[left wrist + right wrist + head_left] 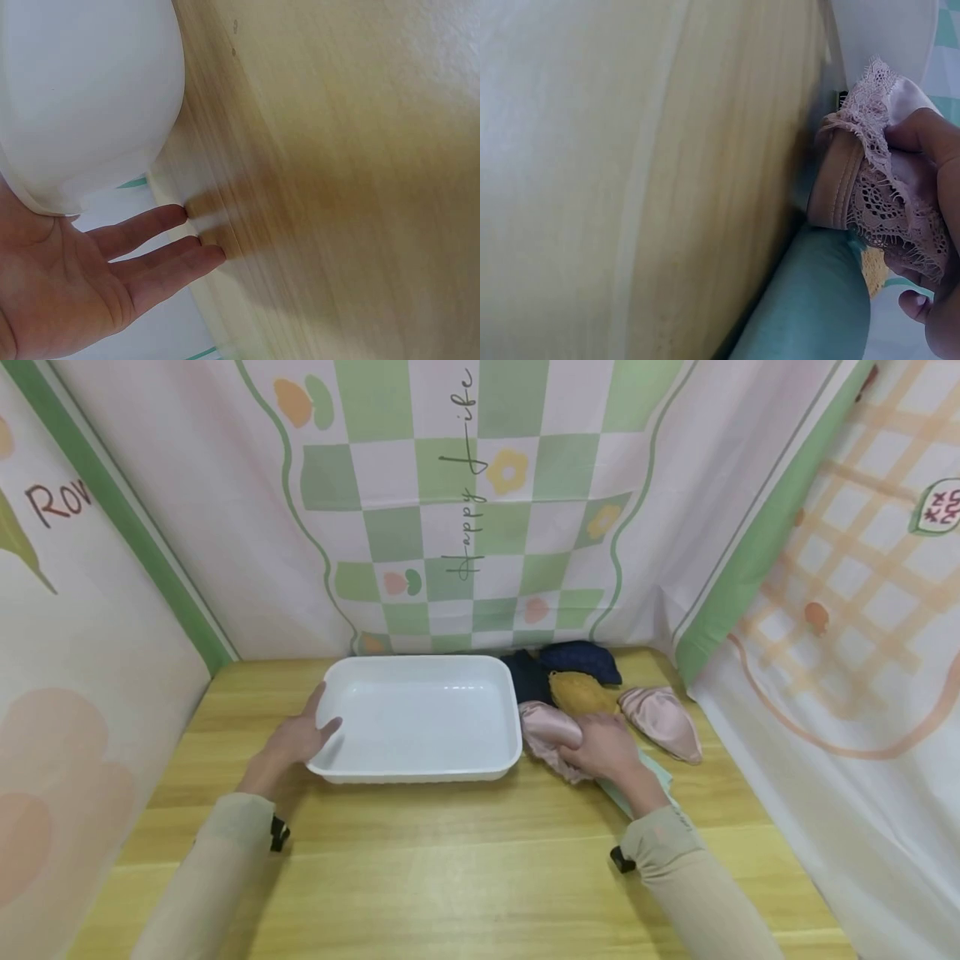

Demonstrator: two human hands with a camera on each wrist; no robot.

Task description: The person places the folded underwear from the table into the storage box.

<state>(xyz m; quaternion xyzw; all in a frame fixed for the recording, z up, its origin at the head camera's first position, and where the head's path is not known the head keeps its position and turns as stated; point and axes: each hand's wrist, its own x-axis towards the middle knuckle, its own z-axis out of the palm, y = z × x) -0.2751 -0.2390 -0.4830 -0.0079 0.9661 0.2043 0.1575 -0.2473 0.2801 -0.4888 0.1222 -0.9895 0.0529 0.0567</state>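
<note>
A white rectangular tray (420, 777) stands on the wooden table. My left hand (296, 739) holds its left side, thumb over the rim inside; in the left wrist view three fingers (176, 274) stretch out beside the outer wall. Just right of the tray, my right hand (606, 747) grips a pink satin bra (551, 727) with lace edging. The right wrist view shows the thumb pressing on its satin, above the lace (889, 199). Pale green fabric (810, 292) lies beneath that hand, mostly hidden in the head view.
Behind the right hand lie a mustard-yellow piece (581, 692), a navy piece (581, 660) and a dark piece (527, 675) touching the tray's side. Another pink satin piece (663, 720) is to the right. Patterned curtains (480, 510) hang at the back and both sides.
</note>
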